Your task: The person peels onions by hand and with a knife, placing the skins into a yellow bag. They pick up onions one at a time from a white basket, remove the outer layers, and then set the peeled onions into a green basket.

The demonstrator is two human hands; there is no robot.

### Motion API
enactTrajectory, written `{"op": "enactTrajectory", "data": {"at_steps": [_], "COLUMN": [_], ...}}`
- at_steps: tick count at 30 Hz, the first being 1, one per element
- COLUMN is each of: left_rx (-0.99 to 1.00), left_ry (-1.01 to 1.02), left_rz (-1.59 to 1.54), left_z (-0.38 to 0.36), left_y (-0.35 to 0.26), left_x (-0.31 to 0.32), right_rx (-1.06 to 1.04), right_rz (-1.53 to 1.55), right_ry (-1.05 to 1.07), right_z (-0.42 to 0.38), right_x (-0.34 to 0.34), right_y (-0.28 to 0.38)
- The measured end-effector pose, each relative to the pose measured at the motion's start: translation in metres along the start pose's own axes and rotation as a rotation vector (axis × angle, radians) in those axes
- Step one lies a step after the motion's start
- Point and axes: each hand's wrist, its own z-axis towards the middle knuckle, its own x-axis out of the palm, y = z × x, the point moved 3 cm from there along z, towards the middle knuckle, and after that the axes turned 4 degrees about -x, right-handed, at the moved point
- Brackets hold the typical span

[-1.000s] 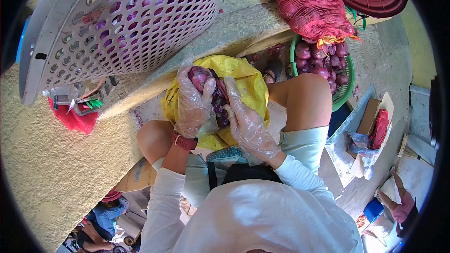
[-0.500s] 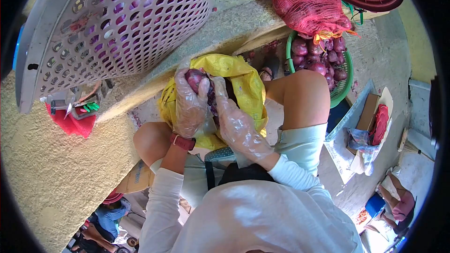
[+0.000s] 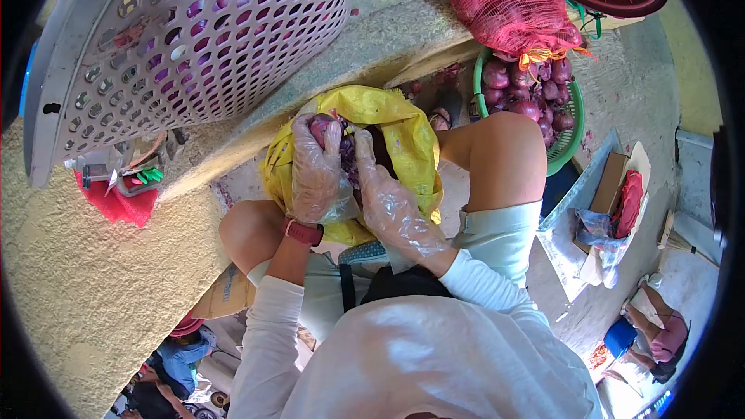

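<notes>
My left hand (image 3: 314, 182), in a clear plastic glove, is closed around a red onion (image 3: 319, 129) above the mouth of a yellow woven sack (image 3: 415, 128). Just right of the onion is my right hand (image 3: 396, 213), also gloved. Its thumb and forefinger point up towards the onion, a small gap away, and its other fingers look curled. Whatever they may hold is hidden. Loose purple onion skins (image 3: 348, 151) show between the hands, over the sack's dark opening.
A grey perforated basket (image 3: 209, 46) with purple contents stands on the ledge at upper left. A red mesh bag of onions (image 3: 508, 4) rests above a green basket (image 3: 573, 143) of onions. Cardboard (image 3: 609, 182) lies at right. Other people (image 3: 663, 334) sit in the lower corners.
My right thumb and forefinger have drawn slightly away from the onion, downward and right. The onion stays in my left hand, turned a little.
</notes>
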Motion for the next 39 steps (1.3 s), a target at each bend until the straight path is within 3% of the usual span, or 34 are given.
{"op": "enactTrajectory", "data": {"at_steps": [16, 18, 21, 23, 24, 25, 26, 28, 30, 32, 33, 35, 36, 39], "left_rx": [-0.025, -0.019, 0.008, -0.651, -0.648, -0.666, -0.680, -0.729, -0.774, -0.798, -0.792, -0.837, -0.834, -0.803], "left_ry": [-0.036, -0.035, -0.130, -0.080, -0.083, 0.052, 0.188, 0.205, 0.222, 0.530, 0.525, 0.389, 0.389, 0.291], "left_rz": [0.053, 0.054, 0.040, -0.905, -0.909, -0.981, -1.050, -1.123, -1.200, -1.436, -1.440, -1.201, -1.205, -1.141], "left_z": [0.005, 0.004, 0.011, 0.020, 0.020, 0.017, 0.015, 0.013, 0.013, 0.017, 0.018, 0.020, 0.021, 0.034], "left_y": [0.002, 0.004, 0.024, 0.054, 0.051, 0.040, 0.029, 0.012, 0.004, -0.008, -0.014, -0.030, -0.037, -0.041], "left_x": [-0.007, -0.010, -0.016, -0.007, -0.013, -0.018, -0.021, -0.025, -0.030, -0.032, -0.034, -0.036, -0.033, -0.029], "right_rx": [0.031, -0.008, 0.022, 0.049, 0.116, 0.185, 0.182, -0.179, -0.247, -0.294, -0.300, -0.480, -0.474, -0.486], "right_rz": [0.028, 0.245, 0.302, 0.316, 0.512, 0.707, 0.705, 0.589, 0.435, 0.228, 0.225, -0.103, -0.246, -0.256], "right_ry": [0.033, -0.061, -0.108, -0.082, 0.012, 0.110, 0.114, -0.086, -0.047, -0.051, -0.048, 0.013, 0.040, -0.005], "right_z": [0.005, 0.004, 0.000, -0.001, 0.001, 0.003, 0.007, 0.017, 0.034, 0.052, 0.061, 0.076, 0.085, 0.105], "right_x": [0.008, 0.002, -0.005, -0.032, -0.048, -0.055, -0.054, -0.059, -0.087, -0.110, -0.117, -0.126, -0.130, -0.125], "right_y": [-0.016, -0.018, -0.022, -0.011, 0.000, 0.004, -0.001, -0.007, 0.004, 0.023, 0.026, 0.033, 0.037, 0.033]}}
